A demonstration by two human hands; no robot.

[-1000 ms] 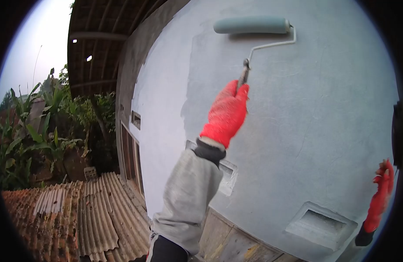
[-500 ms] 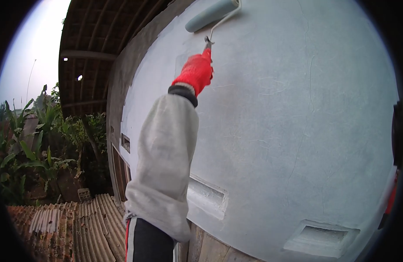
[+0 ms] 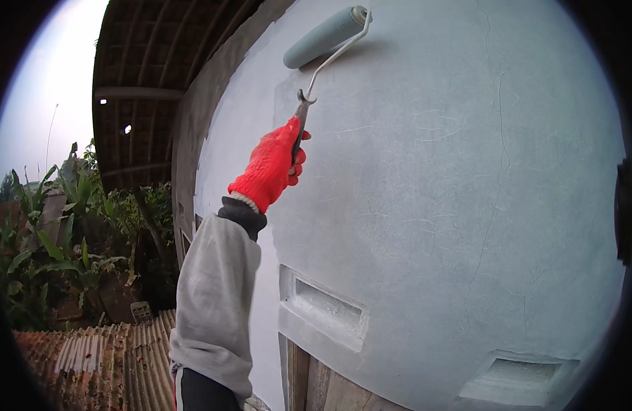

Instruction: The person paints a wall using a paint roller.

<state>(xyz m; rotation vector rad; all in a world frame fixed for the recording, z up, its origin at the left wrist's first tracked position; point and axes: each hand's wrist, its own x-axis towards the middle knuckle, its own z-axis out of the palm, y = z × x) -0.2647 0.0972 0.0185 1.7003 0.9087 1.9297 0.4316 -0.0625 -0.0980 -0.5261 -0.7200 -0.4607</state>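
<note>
1. Red knitted fabric, fuzzy on its surface, covers my left hand (image 3: 264,168), which is closed around the slim dark handle (image 3: 299,133) of a paint roller (image 3: 324,38). I cannot tell how my right hand stands.
2. The roller is up high, near the top of the view: a long, blue-grey cylinder, tilted, its right end higher. A bent, pale metal rod (image 3: 336,56) joins it to the handle. It lies against the wall (image 3: 412,205) or just off it; I cannot tell which.
3. That wall is smooth and blue-grey, marked by thin wandering cracks, with a paler area towards the left.
4. Below my hand, a rectangular recess (image 3: 327,307) with rough, whitish inner faces sinks into the wall; another recess (image 3: 518,375) sits lower right.
5. My sleeve (image 3: 216,294) is soft grey cloth, ending in a black ribbed cuff (image 3: 242,216).
6. Weathered wooden boards (image 3: 330,383) meet the wall's lower edge; rusty corrugated sheets (image 3: 117,359) ripple at lower left.
</note>
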